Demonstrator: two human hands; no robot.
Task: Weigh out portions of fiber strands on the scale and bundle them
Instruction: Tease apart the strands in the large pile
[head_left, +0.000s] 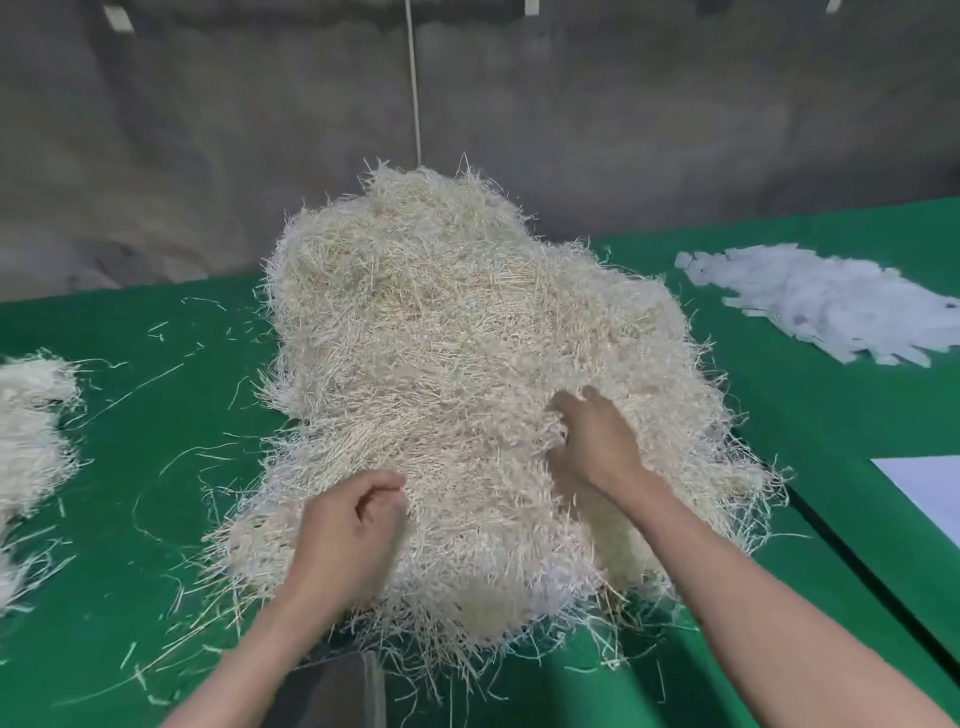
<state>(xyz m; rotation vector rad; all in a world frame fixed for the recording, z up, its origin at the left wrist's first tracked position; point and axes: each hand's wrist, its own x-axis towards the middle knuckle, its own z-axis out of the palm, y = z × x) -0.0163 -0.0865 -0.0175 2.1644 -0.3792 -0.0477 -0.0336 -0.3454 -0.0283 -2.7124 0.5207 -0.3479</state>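
A big heap of pale cream fiber strands (441, 364) covers the middle of the green table (156, 467). My right hand (592, 441) is dug into the heap's right front, its fingers curled round a tuft of strands. My left hand (348, 525) hovers over the heap's near left side, blurred, with fingers and thumb curled together; whether any strands sit in it I cannot tell. No scale is in view.
A smaller pile of fiber (31, 431) lies at the left edge. White paper strips (831, 306) are heaped at the back right. A white sheet (930, 493) sits at the right edge. Loose strands litter the cloth. A grey wall stands behind.
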